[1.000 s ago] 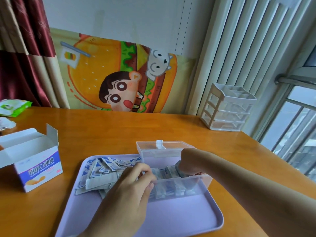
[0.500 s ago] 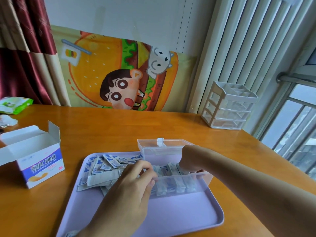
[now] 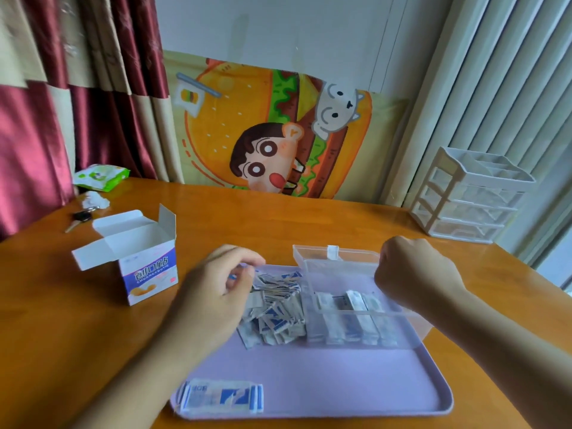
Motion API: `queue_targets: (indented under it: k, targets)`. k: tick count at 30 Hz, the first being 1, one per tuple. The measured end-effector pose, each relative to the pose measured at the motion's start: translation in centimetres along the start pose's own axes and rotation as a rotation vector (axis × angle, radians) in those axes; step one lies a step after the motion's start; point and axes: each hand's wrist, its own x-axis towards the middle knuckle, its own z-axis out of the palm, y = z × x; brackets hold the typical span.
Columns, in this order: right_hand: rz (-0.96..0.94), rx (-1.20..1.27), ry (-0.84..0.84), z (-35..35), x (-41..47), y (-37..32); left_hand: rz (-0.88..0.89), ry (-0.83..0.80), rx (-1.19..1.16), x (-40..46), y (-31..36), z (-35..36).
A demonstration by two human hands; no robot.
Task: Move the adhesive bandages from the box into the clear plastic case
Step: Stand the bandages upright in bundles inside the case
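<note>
The clear plastic case [image 3: 312, 320] stands on the lilac tray [image 3: 340, 382], its lid [image 3: 315, 252] open at the back and a row of bandages [image 3: 353, 317] upright inside. A loose pile of wrapped bandages [image 3: 275, 317] lies just left of the case. My left hand [image 3: 216, 292] hovers over the pile's far left end, fingers curled, pinching a bandage with blue print. My right hand [image 3: 411, 274] is a fist above the case's right rear corner; nothing shows in it. The open bandage box [image 3: 148, 267] stands left of the tray.
A small stack of bandages [image 3: 219, 397] lies at the tray's front left corner. On the wooden table [image 3: 278, 218], a white drawer unit [image 3: 470, 196] stands at the back right; keys [image 3: 80, 218], a tissue and a green packet [image 3: 102, 176] lie at the back left.
My left hand moved left from the case's front edge to the loose pile. My right hand lifted out of the case and drew back to the right.
</note>
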Motion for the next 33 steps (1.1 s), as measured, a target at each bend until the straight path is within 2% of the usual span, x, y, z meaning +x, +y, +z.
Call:
queue_targets:
  k: [4,6,8,10,13,16,23,33]
  targets:
    - [-0.028,0.078,0.144,-0.7,-0.8,-0.1,-0.125,-0.018,0.090,0.1,-1.5,-3.0]
    - [-0.108,0.147,0.280,-1.3,-2.2,-0.7,-0.151,-0.047,0.126,-0.3,-2.1,-3.7]
    - [-0.232,0.299,0.345,-1.8,-5.0,-2.3,-0.172,-0.056,0.136,-0.7,-3.1,-3.8]
    - [-0.340,0.385,0.235,-1.4,-8.4,-4.7,-0.189,-0.026,0.118,-1.2,-4.0,-3.6]
    - [-0.467,0.481,-0.125,1.0,-11.9,-8.4,-0.195,0.034,0.119,-1.4,-4.5,-3.1]
    - [-0.548,0.439,-0.350,3.4,-13.2,-11.7,-0.180,0.033,0.118,-1.6,-4.6,-3.2]
    - [-0.497,0.312,-0.438,4.5,-13.6,-14.1,-0.195,0.043,0.143,-1.8,-5.1,-4.1]
    - [-0.430,0.482,-0.559,4.7,-12.2,-14.1,-0.229,0.027,0.127,-1.8,-5.0,-4.1]
